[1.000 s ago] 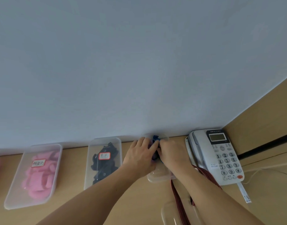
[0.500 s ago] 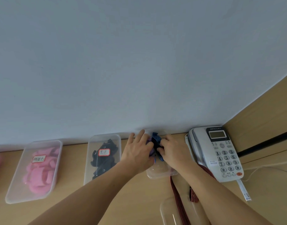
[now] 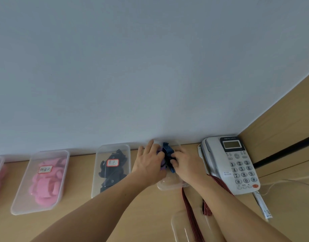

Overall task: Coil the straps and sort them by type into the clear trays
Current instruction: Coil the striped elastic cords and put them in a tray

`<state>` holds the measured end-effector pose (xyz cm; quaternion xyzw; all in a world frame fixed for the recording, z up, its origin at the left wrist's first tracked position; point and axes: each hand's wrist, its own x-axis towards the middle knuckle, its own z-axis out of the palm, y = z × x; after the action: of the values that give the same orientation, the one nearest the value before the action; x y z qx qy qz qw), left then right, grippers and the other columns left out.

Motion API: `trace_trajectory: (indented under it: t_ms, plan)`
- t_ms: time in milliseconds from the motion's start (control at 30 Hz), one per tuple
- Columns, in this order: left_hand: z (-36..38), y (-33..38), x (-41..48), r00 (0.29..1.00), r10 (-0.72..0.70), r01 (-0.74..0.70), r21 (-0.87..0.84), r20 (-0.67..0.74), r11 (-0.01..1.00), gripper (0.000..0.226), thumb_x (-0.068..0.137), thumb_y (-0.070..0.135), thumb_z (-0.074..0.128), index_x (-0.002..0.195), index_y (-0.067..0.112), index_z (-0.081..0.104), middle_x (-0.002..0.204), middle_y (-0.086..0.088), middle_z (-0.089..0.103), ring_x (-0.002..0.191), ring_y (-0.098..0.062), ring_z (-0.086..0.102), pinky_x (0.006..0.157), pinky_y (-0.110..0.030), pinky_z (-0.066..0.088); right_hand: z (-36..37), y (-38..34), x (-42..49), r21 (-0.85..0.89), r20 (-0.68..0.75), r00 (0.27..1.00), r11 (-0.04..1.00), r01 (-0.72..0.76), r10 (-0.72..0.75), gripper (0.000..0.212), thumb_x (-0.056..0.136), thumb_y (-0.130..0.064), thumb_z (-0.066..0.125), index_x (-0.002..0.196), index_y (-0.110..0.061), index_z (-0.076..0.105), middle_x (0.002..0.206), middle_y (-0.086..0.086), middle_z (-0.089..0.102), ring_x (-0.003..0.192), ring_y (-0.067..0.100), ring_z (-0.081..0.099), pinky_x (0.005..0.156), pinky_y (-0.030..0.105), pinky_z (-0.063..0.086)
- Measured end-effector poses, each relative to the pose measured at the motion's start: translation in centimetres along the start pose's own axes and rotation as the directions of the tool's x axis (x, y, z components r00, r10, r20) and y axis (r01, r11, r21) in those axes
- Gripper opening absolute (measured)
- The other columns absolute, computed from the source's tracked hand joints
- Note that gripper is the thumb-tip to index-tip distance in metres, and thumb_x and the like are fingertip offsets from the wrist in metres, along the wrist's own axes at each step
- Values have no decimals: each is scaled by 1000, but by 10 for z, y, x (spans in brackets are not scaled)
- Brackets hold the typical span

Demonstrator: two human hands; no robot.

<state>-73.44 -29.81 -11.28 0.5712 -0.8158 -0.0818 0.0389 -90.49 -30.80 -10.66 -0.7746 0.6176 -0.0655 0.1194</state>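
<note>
Wooden desk (image 3: pixel 80 203) against a pale wall (image 3: pixel 150 67). Over the tray (image 3: pixel 173 185), my right hand (image 3: pixel 186 165) pinches the blue strap (image 3: pixel 168 151); my left hand (image 3: pixel 149 165) lies against it, grip unclear. Advice: hold the coil tight and set it flat before letting go. Strap sits between both sets of fingertips.
</note>
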Motion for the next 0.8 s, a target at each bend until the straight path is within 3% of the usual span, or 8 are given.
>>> trace_trajectory:
  t_ms: [133,233,433,567,733,800]
  plan:
    - [-5,-1,-4,1000,3,-1,-38,31,999,38,89,42,53,122,22,56,147,0,37,149,-26,14,113,-39,22,-10,2,-9,26,-18,999,999,37,-37,24,96,-29,51,112,-21,67,127,-11,56,94,17,63,68,29,47]
    - [-19,5,-7,999,-14,16,-65,29,998,37,89,38,53,123,22,56,144,1,41,142,-24,26,110,-35,27,-25,6,-15,28,-11,999,999,30,-30,27,97,-32,49,117,-22,65,125,-8,58,97,18,63,75,30,49]
    - [-53,41,-29,996,-91,91,-123,10,988,47,89,33,53,135,20,51,143,-1,42,135,-21,35,111,-36,32,-53,20,-46,65,-56,995,995,81,-77,26,95,-31,50,110,-22,69,108,-5,63,100,19,60,74,28,44]
    - [-59,80,-56,983,-184,178,-265,0,948,52,88,31,56,138,19,51,145,0,43,135,-21,35,111,-35,32,-59,36,-88,129,-16,997,988,80,-79,20,92,-32,52,93,-23,70,91,-7,67,85,16,64,69,29,49]
    - [-46,122,-91,952,-304,271,-368,-35,890,44,90,30,61,132,17,57,139,0,48,131,-19,40,108,-27,29,-41,50,-142,127,266,958,989,80,-111,21,88,-35,51,89,-21,67,87,-5,69,83,15,63,75,35,53]
    - [-40,137,-102,932,-363,325,-414,-15,850,42,90,26,63,130,15,58,136,-3,50,130,-20,42,108,-25,28,-32,52,-158,115,335,934,989,88,-122,21,87,-41,52,87,-23,61,87,-7,66,84,15,61,68,33,50]
